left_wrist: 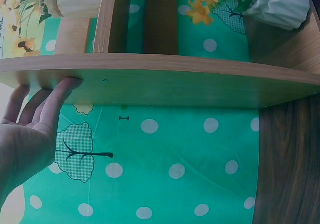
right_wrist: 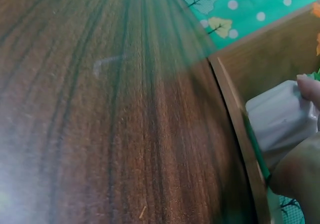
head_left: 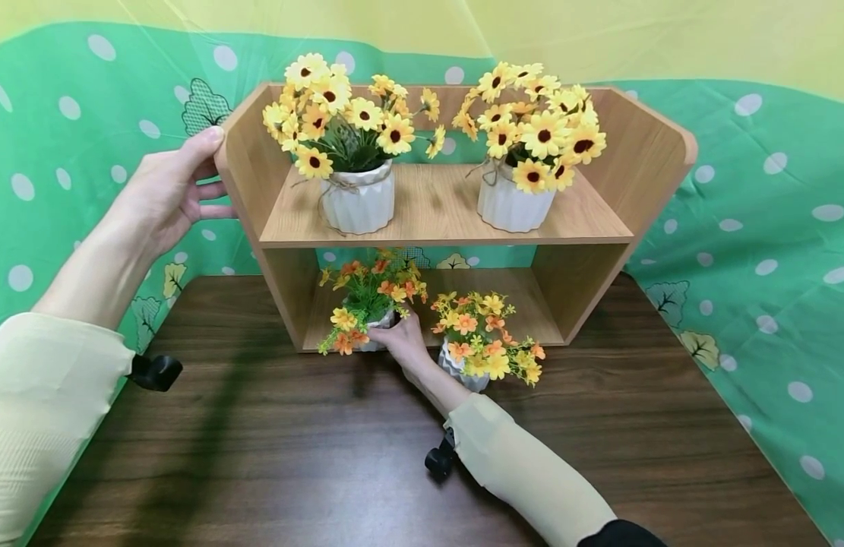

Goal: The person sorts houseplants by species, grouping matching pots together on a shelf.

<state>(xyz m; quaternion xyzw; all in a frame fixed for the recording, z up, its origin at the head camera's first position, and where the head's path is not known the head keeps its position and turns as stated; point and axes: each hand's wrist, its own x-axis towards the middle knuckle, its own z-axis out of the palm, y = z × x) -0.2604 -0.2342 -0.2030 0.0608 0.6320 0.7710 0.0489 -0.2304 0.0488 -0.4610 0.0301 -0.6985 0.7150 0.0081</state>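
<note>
A light wooden two-tier shelf (head_left: 449,243) stands on the table. My left hand (head_left: 163,188) touches the upper outside of its left side panel (left_wrist: 190,86), fingers fairly straight. My right hand (head_left: 409,346) grips a ribbed white pot (right_wrist: 280,121) of orange and yellow artificial flowers (head_left: 377,292) in the left part of the lower tier. In the right wrist view the thumb lies at the pot's rim; the other fingers are mostly hidden. Just right of that hand, a similar potted plant (head_left: 486,334) stands tilted at the shelf's front edge.
On the upper tier stand two white pots of yellow daisies, one left (head_left: 358,201) and one right (head_left: 513,201), each tied with twine. The dark wooden table (head_left: 292,448) extends in front of the shelf. Behind hangs a green and yellow cloth (head_left: 757,190) with white dots.
</note>
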